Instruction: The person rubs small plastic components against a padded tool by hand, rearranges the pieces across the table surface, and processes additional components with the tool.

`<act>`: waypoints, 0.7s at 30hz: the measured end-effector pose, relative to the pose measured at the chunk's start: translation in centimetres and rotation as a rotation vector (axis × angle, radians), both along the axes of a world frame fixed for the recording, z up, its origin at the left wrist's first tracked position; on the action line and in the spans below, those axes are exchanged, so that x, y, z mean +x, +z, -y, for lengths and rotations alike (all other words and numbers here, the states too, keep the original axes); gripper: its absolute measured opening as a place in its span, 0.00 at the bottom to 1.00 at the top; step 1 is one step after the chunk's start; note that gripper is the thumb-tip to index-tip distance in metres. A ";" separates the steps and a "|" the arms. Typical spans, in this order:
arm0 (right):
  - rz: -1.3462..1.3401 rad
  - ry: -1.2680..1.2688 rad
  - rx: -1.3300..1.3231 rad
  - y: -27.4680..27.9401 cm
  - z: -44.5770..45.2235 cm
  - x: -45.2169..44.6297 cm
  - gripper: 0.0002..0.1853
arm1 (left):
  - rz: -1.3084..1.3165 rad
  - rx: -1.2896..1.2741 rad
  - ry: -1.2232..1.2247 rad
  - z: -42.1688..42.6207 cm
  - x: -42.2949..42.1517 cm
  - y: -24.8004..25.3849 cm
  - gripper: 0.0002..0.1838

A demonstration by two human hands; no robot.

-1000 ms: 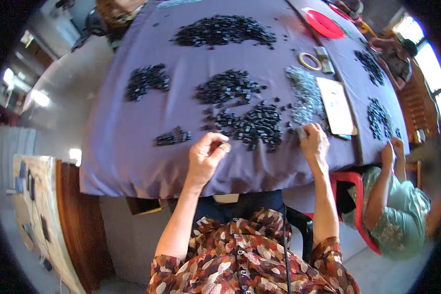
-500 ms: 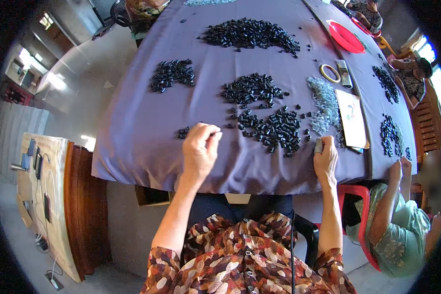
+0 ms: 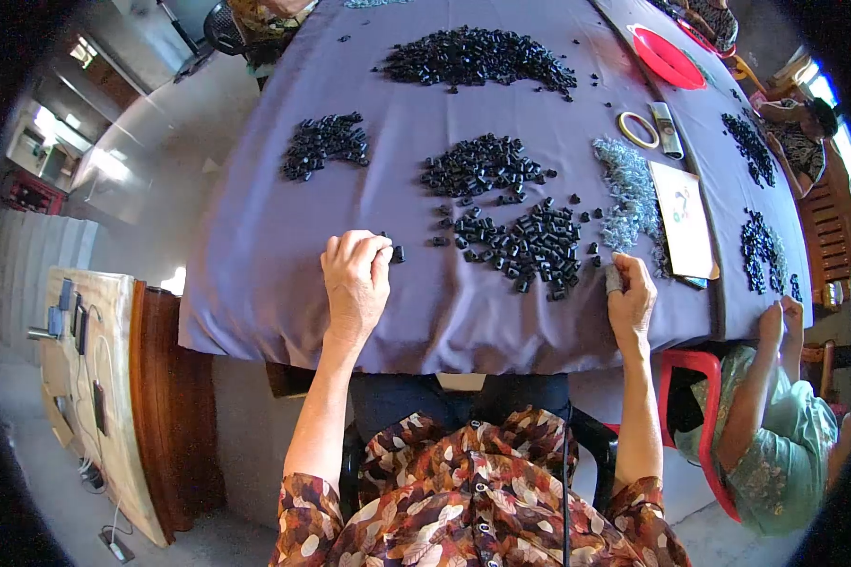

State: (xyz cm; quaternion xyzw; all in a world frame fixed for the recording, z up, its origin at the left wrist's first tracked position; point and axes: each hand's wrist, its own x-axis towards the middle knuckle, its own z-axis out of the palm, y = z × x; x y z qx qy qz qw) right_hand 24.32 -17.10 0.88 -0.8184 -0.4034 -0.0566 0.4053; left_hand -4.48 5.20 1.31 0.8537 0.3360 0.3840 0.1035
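My left hand [image 3: 355, 279] is over the purple cloth near the table's front edge, fingers curled together and pointing down. Its fingertips hide whatever they may hold. Just right of them lies a small black cylindrical piece [image 3: 399, 254]. My right hand [image 3: 632, 298] is closed in a pinch beside the lower end of a pile of clear, thin small pieces [image 3: 626, 194]. A greyish covering [image 3: 614, 278] shows at its thumb; anything between the fingertips is too small to make out. Between the hands lies a loose heap of black cylindrical pieces [image 3: 529, 241].
More black heaps lie on the cloth: one behind [image 3: 482, 161], one left [image 3: 326, 145], a large one farther back [image 3: 482, 59]. A printed card [image 3: 684, 219], tape roll [image 3: 638, 129] and red tray [image 3: 668, 59] are right. Another person [image 3: 775, 425] sits at right.
My left hand has moved left, over the spot where a few black pieces lay, and one piece now shows to its right. My right hand has shifted slightly, still pinched.
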 end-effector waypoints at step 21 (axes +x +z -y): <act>0.113 0.052 0.004 0.6 0.0 -0.2 0.14 | -0.120 0.048 -0.167 2.6 5.9 0.2 0.11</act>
